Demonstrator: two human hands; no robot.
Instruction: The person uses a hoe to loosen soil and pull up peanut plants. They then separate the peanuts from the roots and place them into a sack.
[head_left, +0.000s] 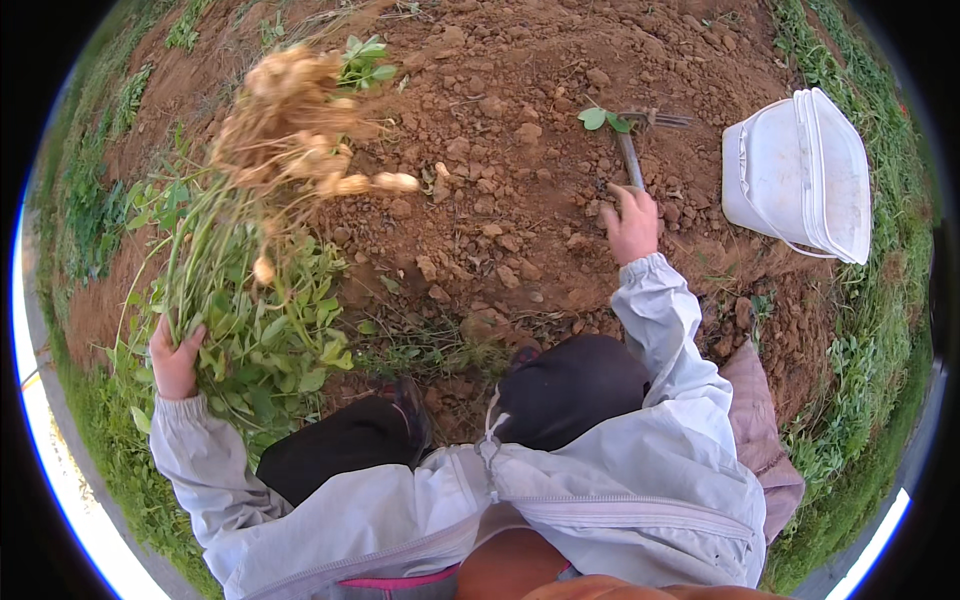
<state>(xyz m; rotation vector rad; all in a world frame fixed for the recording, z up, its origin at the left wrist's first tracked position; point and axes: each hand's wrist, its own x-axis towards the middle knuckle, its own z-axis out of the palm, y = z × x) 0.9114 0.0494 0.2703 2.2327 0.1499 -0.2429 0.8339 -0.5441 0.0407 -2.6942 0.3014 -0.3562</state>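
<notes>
My left hand (177, 356) grips the green stems of a bunch of uprooted peanut plants (206, 225). Their roots, hung with pale peanut pods (319, 154), point away from me and look blurred. Leafy tops droop beside and below that hand. On the right, my right hand (634, 225) lies at the near end of the handle of a small pronged hand hoe (632, 159). Its fingers look partly spread, and whether they close around the handle is hidden. The hoe's metal prongs rest on the soil, with a green leaf (594, 118) by the head.
A white plastic bucket (765, 172) lies tipped on its side at the right. Cloddy brown soil (480, 217) spreads before my knees. A pinkish woven sack (757, 442) is by my right side. Green plants (885, 315) line both edges.
</notes>
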